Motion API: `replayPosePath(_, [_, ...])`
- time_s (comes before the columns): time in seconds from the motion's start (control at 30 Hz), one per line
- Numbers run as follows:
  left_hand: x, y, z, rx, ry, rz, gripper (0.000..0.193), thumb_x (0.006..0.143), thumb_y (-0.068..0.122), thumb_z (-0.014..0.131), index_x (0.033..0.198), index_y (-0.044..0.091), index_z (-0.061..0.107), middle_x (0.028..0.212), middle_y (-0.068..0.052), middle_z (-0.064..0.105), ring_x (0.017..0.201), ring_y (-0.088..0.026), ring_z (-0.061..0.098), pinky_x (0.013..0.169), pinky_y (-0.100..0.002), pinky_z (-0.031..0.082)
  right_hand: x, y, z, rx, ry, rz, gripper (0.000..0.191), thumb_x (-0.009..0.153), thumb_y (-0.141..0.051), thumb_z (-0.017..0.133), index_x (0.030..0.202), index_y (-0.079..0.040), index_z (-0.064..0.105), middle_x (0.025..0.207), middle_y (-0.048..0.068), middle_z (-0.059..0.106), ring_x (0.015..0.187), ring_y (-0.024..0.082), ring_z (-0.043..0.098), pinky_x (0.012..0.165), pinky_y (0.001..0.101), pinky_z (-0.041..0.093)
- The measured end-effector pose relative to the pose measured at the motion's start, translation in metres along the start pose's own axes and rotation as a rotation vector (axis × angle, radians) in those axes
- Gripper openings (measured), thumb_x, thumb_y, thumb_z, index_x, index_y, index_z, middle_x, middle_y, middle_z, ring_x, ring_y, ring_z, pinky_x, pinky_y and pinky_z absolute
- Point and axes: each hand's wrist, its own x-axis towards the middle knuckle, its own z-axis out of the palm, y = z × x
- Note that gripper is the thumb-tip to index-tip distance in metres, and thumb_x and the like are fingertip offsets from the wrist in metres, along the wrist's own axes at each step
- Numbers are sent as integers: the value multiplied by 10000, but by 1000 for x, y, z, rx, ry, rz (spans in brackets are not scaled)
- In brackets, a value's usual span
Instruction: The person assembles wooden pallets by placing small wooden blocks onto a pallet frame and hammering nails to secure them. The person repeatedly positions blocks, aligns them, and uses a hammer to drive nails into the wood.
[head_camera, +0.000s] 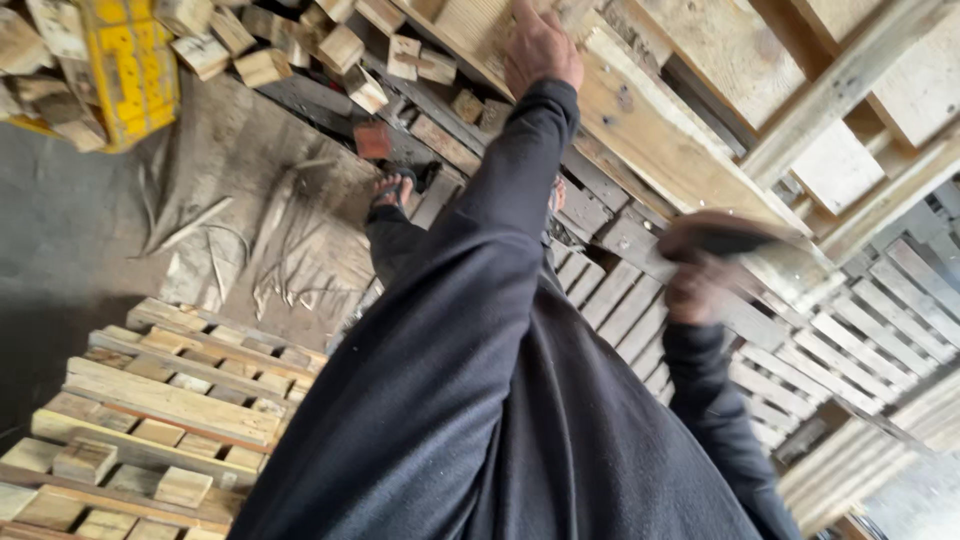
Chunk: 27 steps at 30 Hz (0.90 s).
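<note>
Two hands on a pale wooden pallet (640, 120), top centre.
Left hand (538, 50) lies flat, fingers together; right hand (700, 285) grips a blurred dark tool (725, 235) (yellow crate (125, 65) top left).

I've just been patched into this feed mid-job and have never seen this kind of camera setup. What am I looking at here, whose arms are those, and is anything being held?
This is one tilted view from a camera worn on a person's head, looking down their body. The dark sleeves are their own arms. The left hand rests flat on a pale wooden pallet board. The right hand grips a dark, blurred tool; its kind cannot be told. Below you see their sandalled foot on a dusty floor. More stacked pallets lie at lower left, loose wood blocks and a yellow crate at the top.
</note>
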Motion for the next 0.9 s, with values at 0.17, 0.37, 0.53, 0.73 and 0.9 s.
replayPosePath(0.17, [-3,1,2,53,267,229,330,1007,325,469,1265,120,489,1045,-167,733,884,-362,729,759,-497,576,-21,35,1,-214,-97,685,348,1079,-405,525,1126,-62,557,760,23,592,554,91,528,440,261,457])
replayPosePath(0.37, [-7,9,-7,-147,-71,-51,357,1037,246,382,1353,84,339,716,-44,650,548,-166,645,484,-331,551,-4,8,-19,343,36,-315,362,1111,-373,561,1259,-45,523,888,103,642,579,154,608,485,284,539])
replayPosePath(0.53, [-1,6,-9,-115,-48,-35,242,1076,272,377,1179,59,430,716,-18,618,555,-140,622,502,-312,537,-23,63,14,-465,-247,583,332,1104,-316,515,1132,15,519,733,50,604,489,112,530,362,266,461])
replayPosePath(0.73, [-6,12,-13,61,187,168,318,1004,360,470,1126,69,435,766,-55,647,611,-187,646,513,-353,541,-53,113,17,593,65,549,263,1081,-194,658,1266,-55,533,873,-3,567,647,82,511,472,243,395])
replayPosePath(0.9, [-7,8,-13,25,-15,168,319,1111,349,357,1242,95,501,828,-125,735,708,-274,728,642,-408,605,-46,98,30,-224,-197,481,380,1116,-403,541,1090,-24,563,741,12,556,544,90,514,458,241,442])
